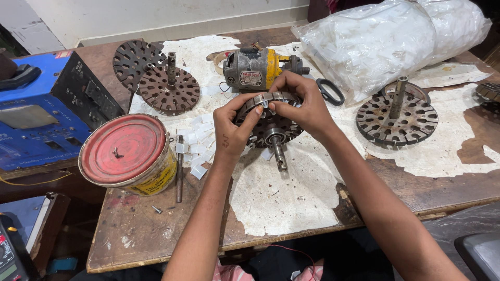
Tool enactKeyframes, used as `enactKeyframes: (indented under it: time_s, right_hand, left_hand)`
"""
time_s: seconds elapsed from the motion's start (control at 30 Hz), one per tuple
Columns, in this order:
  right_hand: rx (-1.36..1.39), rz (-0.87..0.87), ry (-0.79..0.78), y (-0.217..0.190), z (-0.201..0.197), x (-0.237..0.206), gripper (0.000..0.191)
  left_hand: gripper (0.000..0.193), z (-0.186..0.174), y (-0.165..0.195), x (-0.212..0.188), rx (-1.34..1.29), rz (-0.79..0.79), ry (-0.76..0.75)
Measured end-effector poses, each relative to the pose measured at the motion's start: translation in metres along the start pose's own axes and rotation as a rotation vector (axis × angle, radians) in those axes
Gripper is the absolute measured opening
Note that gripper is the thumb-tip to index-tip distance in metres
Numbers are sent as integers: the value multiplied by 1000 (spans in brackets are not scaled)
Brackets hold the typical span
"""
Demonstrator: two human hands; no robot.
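Both hands, left [230, 131], right [304, 104], grip round slotted grey metal stator core [271, 124], just right of red-lidded tin [127, 153].

Stator [271, 127] rim partly hidden behind fingers; bag [385, 41] cut off.

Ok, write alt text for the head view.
Left hand and right hand hold a slotted round motor core with a shaft over a worn wooden table. A red-lidded tin stands left, two similar cores beside.
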State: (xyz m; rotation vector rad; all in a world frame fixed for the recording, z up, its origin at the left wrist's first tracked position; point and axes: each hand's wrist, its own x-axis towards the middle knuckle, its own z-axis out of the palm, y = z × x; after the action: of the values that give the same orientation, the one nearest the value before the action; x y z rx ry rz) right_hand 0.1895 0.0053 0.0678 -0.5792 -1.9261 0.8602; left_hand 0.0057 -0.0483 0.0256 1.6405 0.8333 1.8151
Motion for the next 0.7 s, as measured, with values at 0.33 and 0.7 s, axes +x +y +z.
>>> enactKeyframes:
  time_s: [0.33, 0.7]
  right_hand:
    - [-172, -87, 106, -3, 6, -4, 23]
    - [-62, -36, 51, 0, 2, -1, 21]
  left_hand:
    - [24, 4, -1, -1, 126, 8, 87]
    - [23, 8, -1, 0, 220, 21, 108]
